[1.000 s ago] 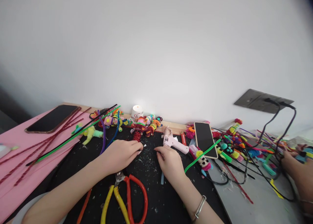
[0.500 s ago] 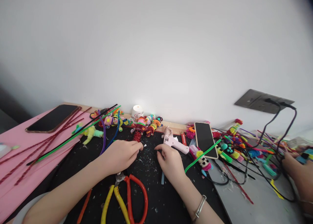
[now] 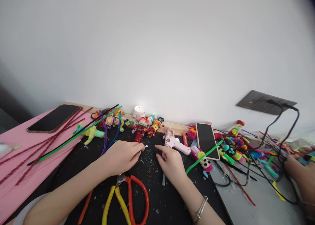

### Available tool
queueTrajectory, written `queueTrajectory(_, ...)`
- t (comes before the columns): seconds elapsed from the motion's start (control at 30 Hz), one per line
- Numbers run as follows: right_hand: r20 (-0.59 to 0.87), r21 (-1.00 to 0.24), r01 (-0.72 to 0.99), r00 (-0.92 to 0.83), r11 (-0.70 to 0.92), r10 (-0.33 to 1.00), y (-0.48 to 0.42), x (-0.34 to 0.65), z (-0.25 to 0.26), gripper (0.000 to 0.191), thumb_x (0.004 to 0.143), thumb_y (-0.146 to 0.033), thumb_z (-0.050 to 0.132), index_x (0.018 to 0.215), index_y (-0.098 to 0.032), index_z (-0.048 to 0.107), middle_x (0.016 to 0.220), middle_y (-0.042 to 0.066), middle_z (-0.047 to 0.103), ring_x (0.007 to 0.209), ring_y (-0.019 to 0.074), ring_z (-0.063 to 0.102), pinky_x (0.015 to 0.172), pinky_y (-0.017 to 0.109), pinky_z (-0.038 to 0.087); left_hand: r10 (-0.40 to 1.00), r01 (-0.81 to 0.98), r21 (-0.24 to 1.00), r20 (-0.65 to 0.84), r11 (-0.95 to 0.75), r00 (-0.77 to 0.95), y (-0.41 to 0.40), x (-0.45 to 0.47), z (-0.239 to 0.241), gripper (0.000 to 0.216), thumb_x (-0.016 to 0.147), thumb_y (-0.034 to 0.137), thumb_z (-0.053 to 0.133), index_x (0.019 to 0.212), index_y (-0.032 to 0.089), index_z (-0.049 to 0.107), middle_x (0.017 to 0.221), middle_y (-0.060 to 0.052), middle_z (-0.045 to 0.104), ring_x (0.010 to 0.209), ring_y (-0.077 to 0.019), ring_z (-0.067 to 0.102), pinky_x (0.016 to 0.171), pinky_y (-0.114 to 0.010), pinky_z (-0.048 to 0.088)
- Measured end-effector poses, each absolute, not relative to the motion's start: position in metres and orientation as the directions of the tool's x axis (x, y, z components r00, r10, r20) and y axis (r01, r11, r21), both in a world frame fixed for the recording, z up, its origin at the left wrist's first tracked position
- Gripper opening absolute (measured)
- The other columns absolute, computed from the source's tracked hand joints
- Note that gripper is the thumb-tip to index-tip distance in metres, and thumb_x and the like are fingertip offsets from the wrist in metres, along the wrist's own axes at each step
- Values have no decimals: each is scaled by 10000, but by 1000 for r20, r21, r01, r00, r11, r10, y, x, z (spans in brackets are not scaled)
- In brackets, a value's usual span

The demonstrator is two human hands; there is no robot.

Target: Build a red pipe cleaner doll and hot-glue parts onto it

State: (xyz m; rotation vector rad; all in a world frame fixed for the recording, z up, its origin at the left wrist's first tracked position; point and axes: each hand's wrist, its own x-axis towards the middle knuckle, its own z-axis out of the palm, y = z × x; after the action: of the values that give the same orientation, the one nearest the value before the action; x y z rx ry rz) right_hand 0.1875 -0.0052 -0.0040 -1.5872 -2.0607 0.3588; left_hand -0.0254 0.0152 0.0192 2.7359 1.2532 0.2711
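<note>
My left hand rests on the black mat, fingers curled into a pinch near a tiny white scrap; what it pinches is too small to name. My right hand lies beside it, fingers curled with the forefinger reaching toward the left hand. Whether it holds anything is hidden. A pink glue gun lies just beyond the right hand. Red-handled scissors and yellow-handled pliers lie under my wrists. A pale blue stick lies by the right wrist.
Pipe-cleaner figures and a white cup line the wall. Long pipe cleaners and a dark phone lie on the pink sheet at left. A second phone, tangled cables and another person's hand are at right.
My right forefinger has stretched out a little toward the left hand. The other person's hand at the right edge has shifted slightly. Otherwise nothing has moved.
</note>
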Motion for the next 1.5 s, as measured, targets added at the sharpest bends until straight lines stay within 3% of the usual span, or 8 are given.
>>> queueTrajectory(0.3,282,-555,768,-186,318,941,-3,189,-7,183,839,-137,559,864,-203,728,844,28,733,754,168,657,693,240,447,771,764,112,32,-635,636,13,-19,17,269,966,305,323,807,218,522,761,-14,697,675,-227,680,515,-283,326)
queueTrajectory(0.57,231,-546,805,-122,232,965,-4,185,-8,7,757,-190,677,754,-189,671,550,-37,569,521,121,518,519,210,327,794,791,142,-50,-595,606,8,-13,17,185,921,353,430,813,224,508,782,-17,706,673,-245,680,507,-278,345)
queueTrajectory(0.7,230,-553,799,-125,236,965,-6,186,-6,93,813,-251,627,746,-188,644,534,-42,535,505,117,487,510,209,310,811,806,156,-46,-570,583,8,-13,13,207,936,369,386,842,228,504,786,-28,706,688,-264,686,511,-289,365)
queueTrajectory(0.83,235,-567,778,-162,270,959,-7,186,-4,191,886,-212,504,767,-196,653,675,-1,650,608,134,570,581,212,361,824,819,161,-50,-551,565,12,-13,10,254,965,309,282,869,230,503,773,-40,703,696,-272,690,526,-298,377)
queueTrajectory(0.97,236,-575,765,-185,290,954,-5,186,-4,220,905,-197,463,851,-201,676,812,24,710,728,156,632,661,222,398,800,788,233,-63,-570,597,15,-17,12,210,951,286,319,859,233,501,765,-33,693,709,-249,680,545,-291,379)
queueTrajectory(1.13,233,-560,776,-189,290,954,-5,185,-4,246,915,-203,447,831,-197,678,777,27,705,715,153,634,651,216,399,772,744,331,-67,-581,633,16,-27,21,91,902,274,434,922,257,522,831,-12,700,766,-220,668,610,-281,397)
queueTrajectory(1.5,233,-553,783,-185,287,955,-6,185,-2,258,921,-214,432,828,-193,673,733,24,685,668,147,616,613,215,383,758,731,312,-50,-607,650,14,-27,19,102,883,245,468,945,253,549,838,-19,708,771,-227,672,623,-281,405)
